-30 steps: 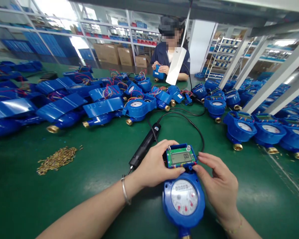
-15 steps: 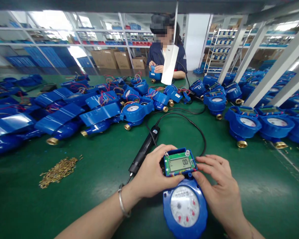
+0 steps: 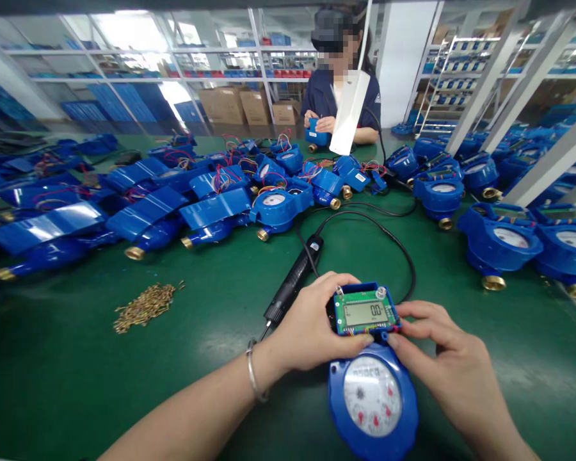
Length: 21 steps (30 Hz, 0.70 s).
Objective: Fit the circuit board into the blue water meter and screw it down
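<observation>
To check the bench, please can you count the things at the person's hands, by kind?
Left hand: 1
Right hand: 1
Circuit board: 1
Water meter: 1
Corded tool: 1
Bangle: 1
Total: 6

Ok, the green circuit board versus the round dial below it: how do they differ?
The green circuit board is rectangular with a digital LCD, while the round dial has a white printed face with red markers. The board sits between the left hand and right hand, while the dial's face is free of both hands. Both face upward and appear to sit on one blue meter housing.
</observation>
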{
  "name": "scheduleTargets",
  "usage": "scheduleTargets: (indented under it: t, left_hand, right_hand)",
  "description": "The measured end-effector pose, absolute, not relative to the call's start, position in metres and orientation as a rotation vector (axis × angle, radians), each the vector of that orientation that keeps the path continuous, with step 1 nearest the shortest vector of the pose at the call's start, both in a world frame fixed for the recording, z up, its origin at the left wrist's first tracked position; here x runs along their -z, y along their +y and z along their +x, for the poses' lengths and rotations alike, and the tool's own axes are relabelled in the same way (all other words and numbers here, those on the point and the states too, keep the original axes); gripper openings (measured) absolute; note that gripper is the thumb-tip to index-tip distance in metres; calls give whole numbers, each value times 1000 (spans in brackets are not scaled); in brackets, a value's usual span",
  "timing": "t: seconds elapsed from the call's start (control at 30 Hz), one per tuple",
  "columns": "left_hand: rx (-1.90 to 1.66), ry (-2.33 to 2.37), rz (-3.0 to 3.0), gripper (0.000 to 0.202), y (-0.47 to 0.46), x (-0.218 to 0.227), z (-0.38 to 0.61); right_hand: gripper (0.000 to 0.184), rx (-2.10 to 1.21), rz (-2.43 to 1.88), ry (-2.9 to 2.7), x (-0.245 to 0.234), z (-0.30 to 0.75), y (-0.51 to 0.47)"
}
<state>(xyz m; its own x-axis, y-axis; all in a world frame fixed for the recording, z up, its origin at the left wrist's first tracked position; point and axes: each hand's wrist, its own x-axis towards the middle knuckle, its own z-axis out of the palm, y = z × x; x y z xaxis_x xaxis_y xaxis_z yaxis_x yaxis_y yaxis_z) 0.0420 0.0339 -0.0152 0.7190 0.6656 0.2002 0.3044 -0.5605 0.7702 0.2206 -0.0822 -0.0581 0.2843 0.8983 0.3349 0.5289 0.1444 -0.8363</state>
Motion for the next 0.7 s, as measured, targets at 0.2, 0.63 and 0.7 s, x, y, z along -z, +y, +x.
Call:
scheduleTargets:
  t: [0.2, 0.63, 0.7]
  left_hand:
    - [-677, 701, 2181, 51, 32, 18, 41]
    - [-711, 696, 2158, 47, 29, 17, 43]
    - [-721, 694, 2155, 47, 29, 18, 43]
  right_hand:
    - [17, -532, -1576, -1303, 55, 218, -90]
    - [39, -258, -1799, -1158, 49, 199, -81]
    - [40, -261, -1812, -1148, 48, 199, -81]
